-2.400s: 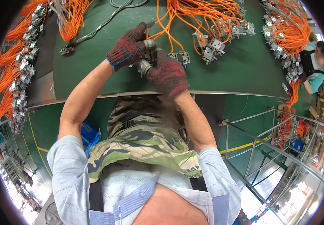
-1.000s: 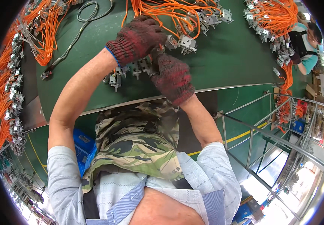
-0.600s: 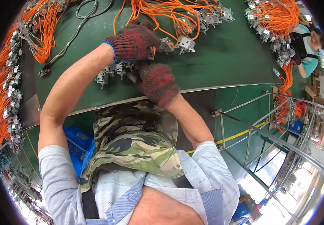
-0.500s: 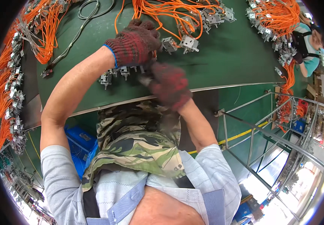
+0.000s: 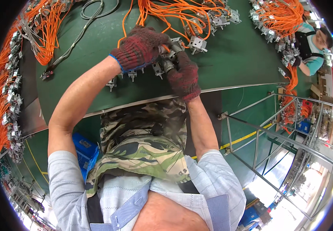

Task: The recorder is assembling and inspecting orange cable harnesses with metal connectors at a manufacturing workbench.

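Orange cables [image 5: 144, 8] with boxy grey metal connectors lie across the far part of a broad dark-green tabletop [image 5: 232, 69], fanning from its upper edge toward the two hands. To the right, beyond the near edge, stands an open rack of grey metal tubing [image 5: 320, 157]. Along the left side hang thick orange-and-grey cable bundles [image 5: 4, 92], and another orange heap [image 5: 280, 17] spreads at the upper right. A camouflage-print cloth apron [image 5: 143, 158] covers the wearer's lap, just below the table edge. At the far right is another person in a teal-sleeved top with black straps [image 5: 316, 64]. A blue plastic crate [image 5: 83, 148] sits low, left of the apron. One looped grey cable [image 5: 61, 59] trails across the table's left part. Over the near cable ends, the left hand [image 5: 145, 44], in a dark red-and-black knit glove, has its fingers curled; what they clamp is hidden. The right hand [image 5: 183, 75], gloved alike, meets it with thumb and forefinger around small grey parts; whether they press on them, I cannot tell. Below the hands lies a row of small grey connectors [image 5: 158, 69].
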